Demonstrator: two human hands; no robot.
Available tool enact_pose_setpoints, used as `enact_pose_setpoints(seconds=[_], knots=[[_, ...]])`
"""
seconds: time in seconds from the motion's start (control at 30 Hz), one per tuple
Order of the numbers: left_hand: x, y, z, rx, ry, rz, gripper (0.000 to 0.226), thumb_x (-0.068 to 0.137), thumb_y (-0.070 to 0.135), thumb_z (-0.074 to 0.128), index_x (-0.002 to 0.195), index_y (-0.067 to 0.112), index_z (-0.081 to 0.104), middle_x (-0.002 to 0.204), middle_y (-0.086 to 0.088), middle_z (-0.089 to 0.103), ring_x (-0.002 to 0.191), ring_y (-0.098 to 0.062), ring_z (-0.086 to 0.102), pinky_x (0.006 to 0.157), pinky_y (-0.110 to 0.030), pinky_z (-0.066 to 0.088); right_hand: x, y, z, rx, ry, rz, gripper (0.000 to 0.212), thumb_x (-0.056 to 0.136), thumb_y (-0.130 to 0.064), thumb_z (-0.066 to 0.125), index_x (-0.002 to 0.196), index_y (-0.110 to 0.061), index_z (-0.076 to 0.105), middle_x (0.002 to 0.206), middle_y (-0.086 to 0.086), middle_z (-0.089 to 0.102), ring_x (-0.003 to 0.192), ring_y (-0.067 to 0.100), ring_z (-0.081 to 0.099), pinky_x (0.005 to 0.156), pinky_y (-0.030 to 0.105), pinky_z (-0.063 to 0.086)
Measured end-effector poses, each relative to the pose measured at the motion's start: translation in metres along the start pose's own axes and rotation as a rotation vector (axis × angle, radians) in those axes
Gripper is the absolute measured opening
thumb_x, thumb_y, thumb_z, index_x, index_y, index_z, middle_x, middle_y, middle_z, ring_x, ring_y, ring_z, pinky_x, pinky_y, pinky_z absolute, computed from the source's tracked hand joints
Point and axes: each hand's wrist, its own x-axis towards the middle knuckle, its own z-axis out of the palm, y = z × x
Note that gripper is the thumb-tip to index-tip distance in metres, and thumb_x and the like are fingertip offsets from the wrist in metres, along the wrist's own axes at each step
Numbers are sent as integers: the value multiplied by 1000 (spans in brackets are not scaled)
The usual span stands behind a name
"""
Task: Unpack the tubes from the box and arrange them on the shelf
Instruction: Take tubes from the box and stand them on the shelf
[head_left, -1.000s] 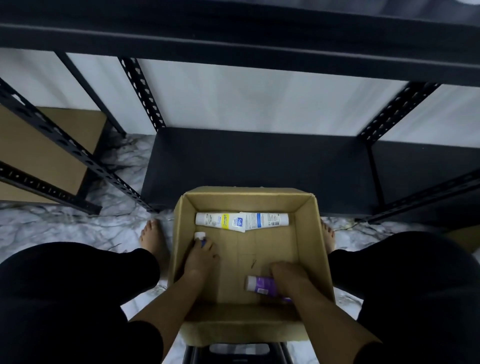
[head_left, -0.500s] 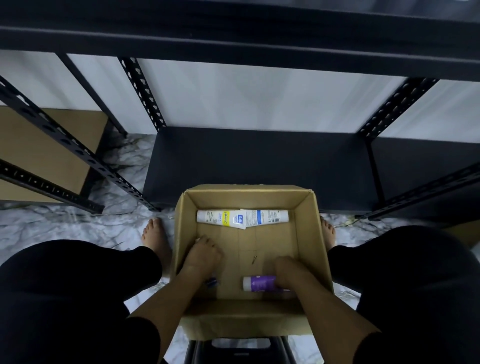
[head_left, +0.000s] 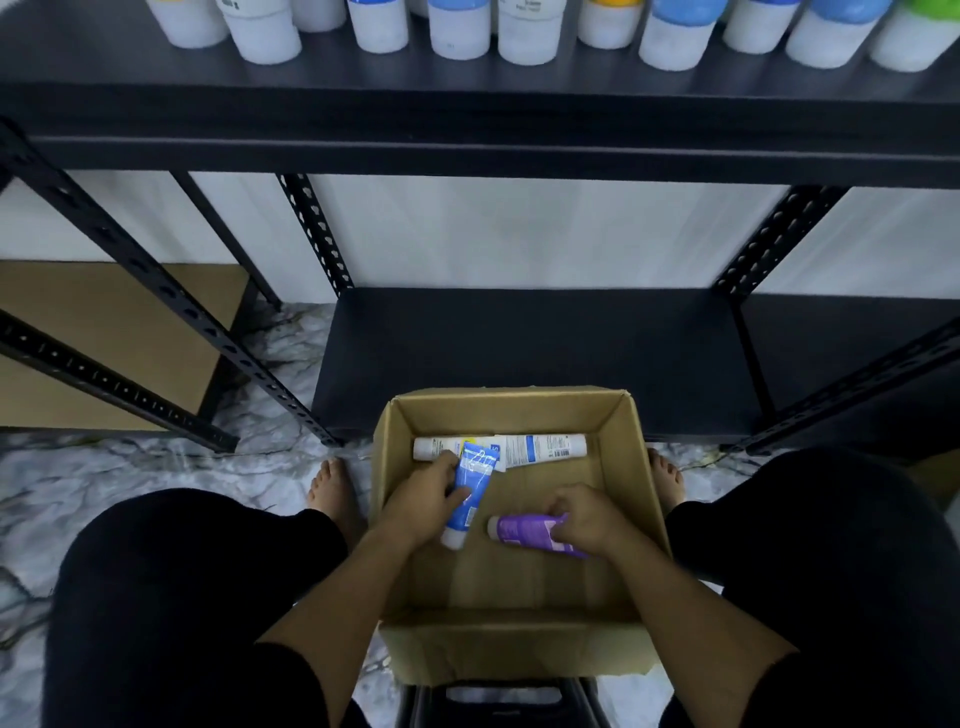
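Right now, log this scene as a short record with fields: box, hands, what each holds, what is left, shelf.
box: open cardboard box between the knees
left hand: grips blue tube
right hand: grips purple tube
left in box: white tubes lying along the far wall
upper shelf: row of upright tubes

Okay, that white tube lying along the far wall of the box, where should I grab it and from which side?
Probably the right-hand white tube at mid-body, from above, fingers across its width. It lies flat and crosswise against the far wall of the box, so its near long side is open. The left hand holding the blue tube covers the white tubes' left part.
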Motion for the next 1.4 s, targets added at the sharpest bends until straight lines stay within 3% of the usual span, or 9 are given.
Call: enact_pose_setpoints(seconds=[0.27, 0.4, 0.53, 0.77, 0.93, 1.07, 1.17, 1.27, 1.4], knots=[[-32, 28, -27, -318, 267, 68, 47, 92, 20, 65, 118, 43, 34, 91, 7, 71, 78, -14, 71, 77, -46, 58, -33, -49, -36, 157, 262, -230, 30, 76, -11, 71, 97, -31, 63, 97, -6, 68, 87, 12, 64, 71, 23, 53], [-53, 53, -50, -396, 463, 145, 50, 91, 9, 66, 122, 33, 34, 101, -2, 67, 71, -10, 69, 66, -17, 52, -64, -83, -70, 195, 403, -354, 31, 79, -10, 67, 102, -30, 59, 90, -11, 69, 77, 4, 64, 65, 18, 51], [-73, 75, -87, -472, 539, 199, 51, 93, 17, 63, 124, 43, 32, 86, 2, 74, 75, -17, 71, 72, -43, 57, -96, -122, -103, 197, 497, -472, 33, 80, -11, 65, 101, -35, 56, 79, -11, 67, 65, 3, 59, 55, 15, 43], [-106, 117, -173, -487, 683, 357, 51, 96, 12, 60, 130, 33, 28, 71, 11, 70, 58, -5, 61, 58, -24, 47, -149, -205, -164, 52, 632, -724, 36, 87, -20, 69, 109, -40, 48, 84, -10, 69, 70, 10, 63, 65, 28, 52], [-133, 144, -241, -490, 753, 455, 49, 96, 15, 60, 129, 36, 29, 83, -1, 74, 72, -22, 68, 61, -39, 53, -187, -278, -207, 20, 756, -926, 37, 86, -19, 68, 114, -37, 51, 92, -11, 69, 73, 8, 64, 67, 31, 55], [-152, 165, -285, -459, 862, 521, 50, 96, 14, 60, 132, 30, 29, 87, 12, 72, 71, -16, 66, 58, -32, 51, -210, -336, -234, -29, 838, -1034, 35, 88, -23, 68, 117, -32, 51, 89, -11, 66, 66, -4, 59, 57, 12, 47], [-162, 171, -312, -471, 913, 524, 51, 97, 17, 60, 133, 34, 28, 86, -1, 74, 75, -25, 67, 70, -48, 54, -219, -374, -245, -44, 879, -1088, 33, 87, -20, 65, 117, -28, 52, 75, -10, 63, 61, 2, 56, 58, 20, 47], [-172, 174, -332, -476, 964, 553, 51, 97, 13, 59, 133, 32, 28, 89, 20, 72, 77, -24, 70, 70, -52, 58, -219, -404, -249, -70, 887, -1106, 32, 88, -19, 64, 117, -26, 53, 82, -6, 65, 68, 7, 56, 62, 25, 48], [-183, 174, -347, -481, 1002, 541, 49, 98, 16, 58, 132, 35, 27, 87, -3, 74, 74, -23, 71, 69, -54, 58, -208, -434, -248, -109, 900, -1095, 32, 89, -18, 62, 118, -27, 54, 93, 4, 68, 84, 23, 61, 66, 34, 53]])
